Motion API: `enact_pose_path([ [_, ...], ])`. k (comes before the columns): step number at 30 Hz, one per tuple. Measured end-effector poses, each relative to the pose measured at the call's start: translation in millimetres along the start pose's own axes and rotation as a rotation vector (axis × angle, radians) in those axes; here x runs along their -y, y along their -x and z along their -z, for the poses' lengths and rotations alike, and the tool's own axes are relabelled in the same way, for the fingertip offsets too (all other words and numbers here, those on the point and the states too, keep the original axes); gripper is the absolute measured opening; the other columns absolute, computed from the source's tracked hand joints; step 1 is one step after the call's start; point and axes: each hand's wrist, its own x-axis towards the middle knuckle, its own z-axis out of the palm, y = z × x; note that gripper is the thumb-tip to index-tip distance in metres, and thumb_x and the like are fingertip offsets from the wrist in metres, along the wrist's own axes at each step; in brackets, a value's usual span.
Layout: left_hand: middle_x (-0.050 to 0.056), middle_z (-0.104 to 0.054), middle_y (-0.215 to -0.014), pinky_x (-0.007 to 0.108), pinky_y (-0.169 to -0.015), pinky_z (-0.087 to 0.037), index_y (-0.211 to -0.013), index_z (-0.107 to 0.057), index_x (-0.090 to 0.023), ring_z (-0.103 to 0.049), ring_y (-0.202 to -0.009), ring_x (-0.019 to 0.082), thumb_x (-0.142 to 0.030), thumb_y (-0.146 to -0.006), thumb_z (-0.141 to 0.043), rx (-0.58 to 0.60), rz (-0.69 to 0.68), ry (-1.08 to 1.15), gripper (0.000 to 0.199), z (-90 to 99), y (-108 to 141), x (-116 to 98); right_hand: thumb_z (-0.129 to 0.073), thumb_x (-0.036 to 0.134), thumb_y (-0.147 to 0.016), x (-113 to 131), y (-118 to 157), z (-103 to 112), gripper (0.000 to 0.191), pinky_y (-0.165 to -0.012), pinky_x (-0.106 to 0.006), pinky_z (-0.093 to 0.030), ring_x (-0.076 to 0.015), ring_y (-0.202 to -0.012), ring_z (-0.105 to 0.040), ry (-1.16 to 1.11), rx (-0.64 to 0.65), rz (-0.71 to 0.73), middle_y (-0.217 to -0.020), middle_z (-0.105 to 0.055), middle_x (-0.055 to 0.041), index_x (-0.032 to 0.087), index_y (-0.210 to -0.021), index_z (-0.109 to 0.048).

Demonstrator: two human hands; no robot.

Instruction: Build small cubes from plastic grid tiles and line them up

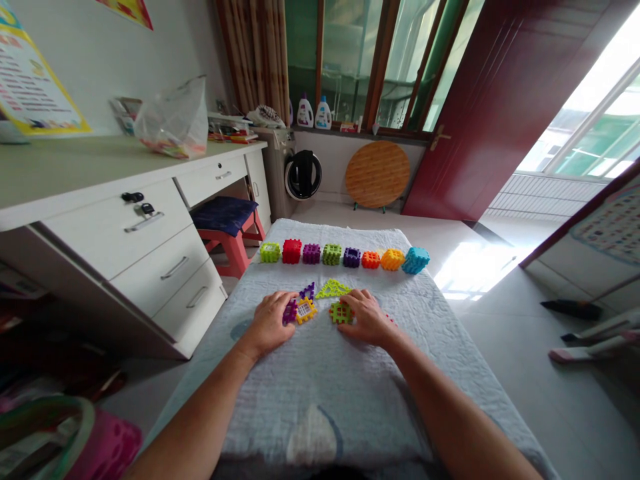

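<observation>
On the cloth-covered table, my left hand (271,323) curls its thumb and fingers round a purple interlocking plastic tile (289,312). Touching or very near that tile is a yellow square tile (306,310) with a windowed middle. My right hand (367,317) closes on a green square tile (341,313) from its right side; a bit of red shows beyond the hand. Between and beyond both hands lie a purple triangular tile (308,291) and a lime triangular lattice tile (332,288). Part of each held tile is hidden by the fingers.
A row of block cubes stands across the far part of the table, from a lime cube (270,252) to a blue one (416,260). A white desk (150,227) and a stool (225,217) are at the left. A plastic bag (175,123) sits on the desk.
</observation>
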Motion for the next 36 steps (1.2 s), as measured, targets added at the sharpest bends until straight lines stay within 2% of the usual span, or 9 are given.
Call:
enact_pose_path([
  [5,0.01,-0.059,-0.117,0.039,-0.099,-0.039,-0.12,-0.054,-0.015,-0.053,-0.107,0.025,-0.012,-0.062,-0.054,-0.001,0.024,-0.01,0.057,-0.7,0.5,2.6,-0.072,0.031,-0.068,4.7,0.7,-2.6,0.047,-0.086,-0.037,-0.039,-0.0239,-0.1,-0.044,0.0,-0.044,-0.044,-0.11,-0.052,-0.0072,0.022,-0.112,-0.058],
  [9,0.009,-0.06,-0.116,0.038,-0.098,-0.039,-0.118,-0.055,-0.015,-0.053,-0.106,0.025,-0.015,-0.065,-0.055,-0.003,0.021,0.0,0.053,0.5,0.0,1.4,-0.073,0.033,-0.07,1.5,-8.5,13.7,0.045,-0.084,-0.036,-0.04,-0.0228,-0.097,-0.046,-0.007,-0.055,-0.021,-0.106,-0.052,-0.0069,0.022,-0.111,-0.058],
  [12,0.009,-0.061,-0.114,0.039,-0.096,-0.04,-0.116,-0.056,-0.017,-0.054,-0.103,0.025,-0.018,-0.066,-0.057,-0.007,0.048,0.002,0.05,0.2,-0.8,-0.2,-0.075,0.035,-0.068,-6.2,-36.3,33.1,0.047,-0.085,-0.036,-0.039,-0.023,-0.096,-0.047,0.041,-0.089,-0.033,-0.102,-0.053,-0.0067,0.02,-0.11,-0.059],
  [15,0.008,-0.062,-0.109,0.04,-0.093,-0.041,-0.114,-0.057,-0.017,-0.055,-0.099,0.025,-0.017,-0.064,-0.057,-0.027,0.074,0.001,0.05,-0.2,-1.1,-0.9,-0.073,0.04,-0.07,-16.1,-77.3,47.5,0.05,-0.087,-0.037,-0.038,-0.0239,-0.098,-0.047,0.093,-0.16,-0.083,-0.106,-0.054,-0.0081,0.02,-0.114,-0.059],
  [19,0.007,-0.063,-0.109,0.039,-0.093,-0.041,-0.113,-0.058,-0.018,-0.056,-0.099,0.025,-0.019,-0.065,-0.061,-0.047,0.059,0.042,0.048,0.5,-1.1,0.1,-0.07,0.041,-0.07,-29.1,-126.4,49.1,0.052,-0.086,-0.038,-0.037,-0.0275,-0.104,-0.045,0.148,-0.164,-0.207,-0.113,-0.053,-0.0094,0.023,-0.117,-0.059],
  [23,0.008,-0.064,-0.109,0.04,-0.094,-0.042,-0.113,-0.057,-0.017,-0.056,-0.099,0.025,-0.02,-0.064,-0.062,-0.053,0.058,0.062,0.049,0.5,-2.3,1.6,-0.069,0.041,-0.07,-36.4,-152.8,44.0,0.052,-0.084,-0.036,-0.038,-0.0275,-0.105,-0.046,0.172,-0.102,-0.244,-0.116,-0.053,-0.0085,0.027,-0.119,-0.059],
  [31,0.009,-0.063,-0.112,0.04,-0.096,-0.042,-0.116,-0.057,-0.016,-0.056,-0.103,0.026,-0.02,-0.063,-0.063,-0.035,0.081,0.082,0.053,2.0,-3.8,1.0,-0.067,0.042,-0.07,-37.8,-168.1,36.8,0.058,-0.084,-0.04,-0.039,-0.032,-0.111,-0.044,0.214,0.0,-0.299,-0.124,-0.049,-0.0107,0.027,-0.124,-0.056],
  [34,0.008,-0.062,-0.116,0.041,-0.098,-0.04,-0.118,-0.055,-0.016,-0.055,-0.105,0.026,-0.017,-0.062,-0.062,-0.046,0.083,0.081,0.057,-1.3,-3.3,4.2,-0.068,0.041,-0.069,-37.4,-164.1,38.6,0.065,-0.087,-0.042,-0.039,-0.0324,-0.113,-0.043,0.189,-0.057,-0.275,-0.128,-0.047,-0.0115,0.026,-0.13,-0.051],
  [36,0.008,-0.061,-0.118,0.041,-0.099,-0.039,-0.12,-0.054,-0.017,-0.054,-0.106,0.026,-0.015,-0.061,-0.06,-0.057,0.085,0.071,0.059,-4.0,-2.7,6.8,-0.068,0.039,-0.069,-37.2,-155.9,43.3,0.063,-0.088,-0.042,-0.039,-0.0316,-0.113,-0.043,0.145,-0.126,-0.247,-0.128,-0.047,-0.0111,0.024,-0.128,-0.052],
])
